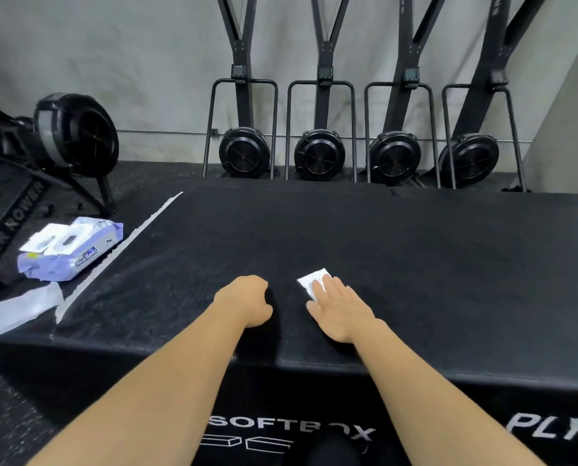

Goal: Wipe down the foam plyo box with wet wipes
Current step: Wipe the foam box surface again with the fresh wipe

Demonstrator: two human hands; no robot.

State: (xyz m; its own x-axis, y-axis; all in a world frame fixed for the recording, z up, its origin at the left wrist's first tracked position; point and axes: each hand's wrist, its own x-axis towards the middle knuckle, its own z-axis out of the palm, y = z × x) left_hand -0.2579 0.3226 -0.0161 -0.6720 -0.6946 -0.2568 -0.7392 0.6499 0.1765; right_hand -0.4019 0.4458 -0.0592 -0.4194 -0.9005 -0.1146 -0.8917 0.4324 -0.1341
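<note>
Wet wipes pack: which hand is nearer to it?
Left. The left hand rests on the box, right of the pack; the right hand lies farther right, on a wipe.

Only one camera is used, worn on the person's head. It looks forward and down, close above the black box (398, 250). The grey wall (112, 45) sits farther off, at the top.

Against grey concrete wall (112, 45): 4 black ski ergs (319, 156) upright. Left: air rower (75, 129) on speckled black rubber floor (12, 398).
</note>
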